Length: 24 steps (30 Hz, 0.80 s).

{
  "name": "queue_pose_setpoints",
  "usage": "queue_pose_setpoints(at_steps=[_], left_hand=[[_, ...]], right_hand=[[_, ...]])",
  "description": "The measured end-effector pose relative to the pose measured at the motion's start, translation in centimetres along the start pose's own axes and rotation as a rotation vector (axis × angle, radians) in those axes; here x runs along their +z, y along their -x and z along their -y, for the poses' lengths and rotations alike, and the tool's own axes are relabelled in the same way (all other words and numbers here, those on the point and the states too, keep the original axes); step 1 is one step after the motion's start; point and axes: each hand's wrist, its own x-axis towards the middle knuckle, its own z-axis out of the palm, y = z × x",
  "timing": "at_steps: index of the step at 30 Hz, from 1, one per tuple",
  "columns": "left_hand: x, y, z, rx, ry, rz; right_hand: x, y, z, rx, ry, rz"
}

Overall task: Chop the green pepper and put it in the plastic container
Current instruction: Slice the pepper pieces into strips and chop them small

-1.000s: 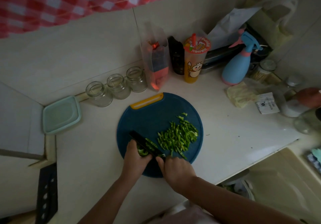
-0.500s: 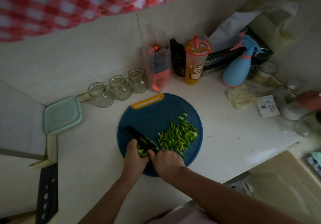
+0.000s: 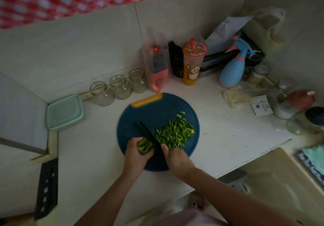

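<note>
Pepper stub [image 3: 144,146] on board [image 3: 149,113], clamped by L hand [image 3: 135,153]; R hand [image 3: 177,159] grips knife [image 3: 147,131], blade hard against it (chopped pile [image 3: 175,134] just right). Risk: stub short, a slip cuts L hand. Container [image 3: 64,111] well left.

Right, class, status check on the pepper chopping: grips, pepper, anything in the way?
Left grip holds uncut pepper, right grip holds knife. Chopped pile on board. Container at left, nothing in between.

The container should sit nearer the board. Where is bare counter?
Bare counter lies left of the cutting board, in front of the plastic container and glass jars, and right of the board. Around the spray bottle it is crowded.
</note>
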Motion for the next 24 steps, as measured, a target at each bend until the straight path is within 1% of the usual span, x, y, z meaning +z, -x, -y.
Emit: queue_pose_setpoints(at_steps=[3, 6, 8, 10, 13, 19, 24], left_hand=[[0.0, 0.0, -0.1, -0.019, 0.041, -0.062], [-0.1, -0.2, -0.1, -0.047, 0.074, -0.108], [-0.2, -0.2, 0.0, -0.023, 0.061, -0.077], [-0.3, -0.1, 0.2, 0.015, 0.034, -0.029], [-0.3, 0.1, 0.5, 0.045, 0.007, 0.006], [-0.1, 0.0, 0.5, 0.02, 0.023, 0.005], [-0.2, 0.1, 0.3, 0.008, 0.016, 0.0]], right_hand=[[-0.6, 0.8, -0.2, 0.01, 0.02, -0.011], [-0.9, 1.4, -0.2, 0.007, -0.017, -0.024], [-1.2, 1.6, -0.3, 0.017, -0.095, -0.006], [-1.3, 1.8, -0.3, 0.014, -0.116, 0.021], [-1.2, 2.0, -0.5, -0.034, -0.099, 0.002], [-0.4, 2.4, -0.7, -0.123, 0.034, -0.033], [0.1, 2.2, -0.9, -0.162, 0.031, -0.023]])
